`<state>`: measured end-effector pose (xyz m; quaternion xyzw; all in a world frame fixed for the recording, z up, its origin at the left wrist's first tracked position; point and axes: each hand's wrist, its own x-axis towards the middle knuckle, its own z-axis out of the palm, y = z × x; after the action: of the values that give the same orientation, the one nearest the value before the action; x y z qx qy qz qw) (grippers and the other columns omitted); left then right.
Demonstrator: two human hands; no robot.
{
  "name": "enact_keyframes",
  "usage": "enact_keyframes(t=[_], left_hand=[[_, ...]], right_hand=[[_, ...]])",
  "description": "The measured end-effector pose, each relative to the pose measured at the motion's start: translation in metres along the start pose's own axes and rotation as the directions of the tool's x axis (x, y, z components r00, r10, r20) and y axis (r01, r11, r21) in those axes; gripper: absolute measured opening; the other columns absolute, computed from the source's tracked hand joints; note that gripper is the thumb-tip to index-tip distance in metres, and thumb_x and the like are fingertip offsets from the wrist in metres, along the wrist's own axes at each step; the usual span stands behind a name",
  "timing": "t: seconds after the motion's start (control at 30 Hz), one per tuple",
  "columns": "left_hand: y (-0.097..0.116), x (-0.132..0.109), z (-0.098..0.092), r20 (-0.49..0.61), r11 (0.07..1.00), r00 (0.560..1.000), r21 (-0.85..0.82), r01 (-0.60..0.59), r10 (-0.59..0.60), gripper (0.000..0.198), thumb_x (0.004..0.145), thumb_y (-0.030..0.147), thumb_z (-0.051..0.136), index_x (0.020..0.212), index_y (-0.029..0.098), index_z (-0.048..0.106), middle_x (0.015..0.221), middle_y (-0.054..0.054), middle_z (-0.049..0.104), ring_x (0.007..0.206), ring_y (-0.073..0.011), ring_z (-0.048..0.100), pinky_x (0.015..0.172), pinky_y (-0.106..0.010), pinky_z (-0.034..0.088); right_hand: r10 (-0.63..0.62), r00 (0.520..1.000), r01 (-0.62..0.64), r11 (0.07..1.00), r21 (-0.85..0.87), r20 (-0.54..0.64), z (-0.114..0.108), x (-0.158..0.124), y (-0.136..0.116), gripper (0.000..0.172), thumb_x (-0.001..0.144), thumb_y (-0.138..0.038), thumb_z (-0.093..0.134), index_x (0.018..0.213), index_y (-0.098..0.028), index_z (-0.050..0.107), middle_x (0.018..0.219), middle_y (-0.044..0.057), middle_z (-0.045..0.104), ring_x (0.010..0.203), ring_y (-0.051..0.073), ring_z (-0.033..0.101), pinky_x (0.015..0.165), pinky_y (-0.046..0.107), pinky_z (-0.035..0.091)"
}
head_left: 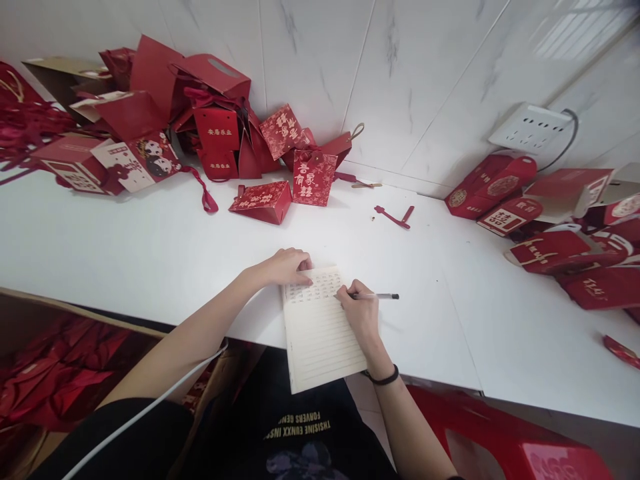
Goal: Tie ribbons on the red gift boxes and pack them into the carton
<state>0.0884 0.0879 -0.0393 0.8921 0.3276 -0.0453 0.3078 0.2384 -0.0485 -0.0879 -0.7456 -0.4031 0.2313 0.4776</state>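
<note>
A lined notebook (323, 340) lies at the table's front edge, its lower part jutting out over my lap. Rows of small handwriting fill the upper lines of the page; the lines below are blank. My left hand (291, 268) holds the notebook's top left corner, thumb on the page and fingers curled. In my right hand (361, 310) is a pen (385, 296) with a clear barrel and a black end. Its tip meets the page near the right end of the written rows. A dark band circles my right wrist.
Red gift boxes (260, 200) crowd the back left of the white table (400, 347), with more boxes (545, 253) at right. A red ribbon strip (395, 218) lies between. A power strip (530, 127) is against the wall. Below are a carton of red items (55, 373) and a red stool (500, 427).
</note>
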Motion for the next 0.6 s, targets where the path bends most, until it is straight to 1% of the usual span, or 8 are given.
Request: enact_keyframes(t=[0.2, 0.37, 0.53, 0.6], left_hand=[[-0.0003, -0.0005, 0.0002, -0.001, 1.0, 1.0, -0.01, -0.003, 0.003, 0.029, 0.068, 0.042, 0.062, 0.087, 0.019, 0.058, 0.094, -0.003, 0.062, 0.09, -0.0205, 0.055, 0.078, -0.029, 0.038], [-0.0022, 0.0006, 0.0018, -0.012, 1.0, 1.0, -0.023, 0.009, -0.01, 0.031, 0.067, 0.042, 0.062, 0.089, 0.02, 0.059, 0.096, -0.003, 0.062, 0.092, -0.021, 0.055, 0.079, -0.029, 0.038], [-0.0043, 0.0018, 0.003, -0.012, 1.0, 1.0, -0.024, -0.006, 0.005, 0.031, 0.067, 0.042, 0.062, 0.088, 0.02, 0.06, 0.094, -0.004, 0.062, 0.091, -0.0211, 0.055, 0.078, -0.03, 0.038], [-0.0048, 0.0018, 0.0032, -0.013, 1.0, 1.0, -0.024, -0.011, 0.01, 0.031, 0.068, 0.043, 0.062, 0.088, 0.02, 0.059, 0.094, -0.004, 0.062, 0.09, -0.0208, 0.055, 0.077, -0.03, 0.038]], right_hand=[[0.009, 1.0, -0.01, 1.0, -0.013, -0.018, -0.0006, -0.0006, -0.002, 0.032, 0.071, -0.032, 0.05, 0.052, -0.021, 0.026, 0.048, -0.007, 0.025, 0.048, 0.009, 0.025, 0.045, 0.023, 0.022], [-0.022, 0.999, 0.022, 1.0, -0.022, -0.031, -0.0007, -0.0006, -0.003, 0.031, 0.068, -0.028, 0.049, 0.052, -0.022, 0.022, 0.05, -0.007, 0.02, 0.049, 0.009, 0.021, 0.044, 0.023, 0.019], [-0.015, 0.998, 0.012, 0.999, -0.041, -0.063, -0.0006, -0.0001, -0.0027, 0.032, 0.07, -0.029, 0.048, 0.054, -0.021, 0.022, 0.05, -0.007, 0.021, 0.05, 0.009, 0.021, 0.045, 0.023, 0.019], [-0.011, 0.998, 0.009, 0.999, -0.041, -0.055, -0.0004, -0.0002, -0.0024, 0.032, 0.071, -0.031, 0.049, 0.053, -0.021, 0.023, 0.049, -0.007, 0.022, 0.049, 0.009, 0.022, 0.045, 0.023, 0.02]])
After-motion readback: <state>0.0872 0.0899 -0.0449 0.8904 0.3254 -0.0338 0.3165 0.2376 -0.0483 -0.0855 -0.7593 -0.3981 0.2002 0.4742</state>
